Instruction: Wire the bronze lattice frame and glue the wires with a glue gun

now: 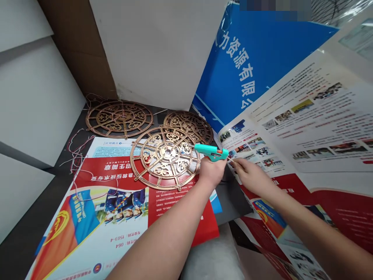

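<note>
The work area is enclosed by tall white panels (154, 50) at the left and back, with a brown cardboard strip (77, 46) showing between them. The right side is bounded by a blue sign board (271, 50) lettered in white Chinese characters and, nearer, by an upright printed poster (326, 155), beside which the right forearm is held. The dark tabletop (43, 212) is largely covered by a red-and-white enrollment leaflet (125, 237), itself partly hidden by the left forearm.

On the leaflet is set a front openwork scroll disc (163, 168), by which the rear right disc (189, 123) is partly covered; the rear left disc (121, 116) is laid apart on the tabletop. The fingers of the left hand (213, 171) are wrapped around the handle of a teal glue gun (212, 149), its nozzle pointed leftward over the front disc's right edge; whether contact is made cannot be told. Loose thin wires (76, 156) are strewn at the left. A slender pale stick (230, 159), behind the gun, is pinched between the fingertips of the right hand (250, 175).
</note>
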